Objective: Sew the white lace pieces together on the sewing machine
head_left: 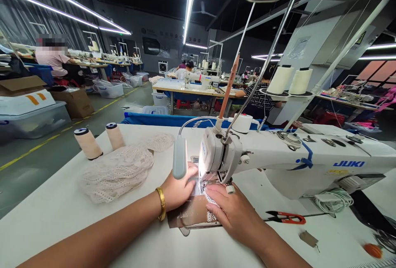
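Note:
A white JUKI sewing machine (309, 161) stands on the table, its needle area lit by a small grey lamp (180, 156). My right hand (232, 206) grips a strip of white eyelet lace trim (213, 206) at the presser foot, fingertips pressing it down. On the left of the foot, my left hand (177, 187) reaches behind the lamp, thumb and fingers apart beside the needle plate (193, 187); I see nothing in it. A gold bracelet (161, 204) circles the left wrist. The lace's far end is hidden under the machine head.
Left of my hands lie a lace heap (120, 173) and two thread cones (88, 142). Red-handled thread snips (287, 217), a brown tag (308, 238) and a coiled cable (334, 200) lie to the right. A pencil (229, 86) stands upright on the machine head. Co-workers sit farther back.

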Available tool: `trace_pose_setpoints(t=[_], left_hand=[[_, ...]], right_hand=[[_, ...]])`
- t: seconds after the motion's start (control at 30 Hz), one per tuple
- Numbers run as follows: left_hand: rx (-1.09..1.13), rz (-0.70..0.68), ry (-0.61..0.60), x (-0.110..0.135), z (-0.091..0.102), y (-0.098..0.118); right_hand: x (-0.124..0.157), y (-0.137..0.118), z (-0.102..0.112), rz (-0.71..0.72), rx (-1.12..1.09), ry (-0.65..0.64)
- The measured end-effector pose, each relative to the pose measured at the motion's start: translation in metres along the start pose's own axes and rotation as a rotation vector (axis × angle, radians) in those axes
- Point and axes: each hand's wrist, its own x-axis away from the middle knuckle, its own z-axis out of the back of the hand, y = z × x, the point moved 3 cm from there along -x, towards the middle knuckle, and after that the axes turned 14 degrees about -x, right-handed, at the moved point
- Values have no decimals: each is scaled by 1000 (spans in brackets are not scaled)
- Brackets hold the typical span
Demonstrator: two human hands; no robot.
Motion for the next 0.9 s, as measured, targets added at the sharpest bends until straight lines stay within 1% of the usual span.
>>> trace_pose_setpoints(t=[0.07, 0.13, 0.23, 0.3, 0.4, 0.5, 0.6, 0.73, 0.9], left_hand=[[-35, -8, -11, -5, -6, -3], [-75, -3, -10, -4, -4, -3], [-154, 9, -8, 10, 12, 7], [-192, -6, -64, 23, 24, 18], [-106, -91, -134, 36, 39, 34], [19, -183, -177, 38, 45, 43], [67, -221, -176, 35, 44, 40], [61, -223, -95, 33, 35, 34], [101, -267, -29, 37, 27, 40]], right_hand=[[1, -1, 1, 21, -3, 14], [3, -2, 3, 62, -3, 43], [4, -6, 6, 153, -11, 113], [4, -9, 6, 191, -36, 123], [3, -13, 2, 189, -96, 72], [1, -15, -2, 164, -140, 18], [0, -14, -4, 154, -137, -18], [-1, -12, -2, 145, -119, -20], [-1, -11, 0, 123, -103, -17]])
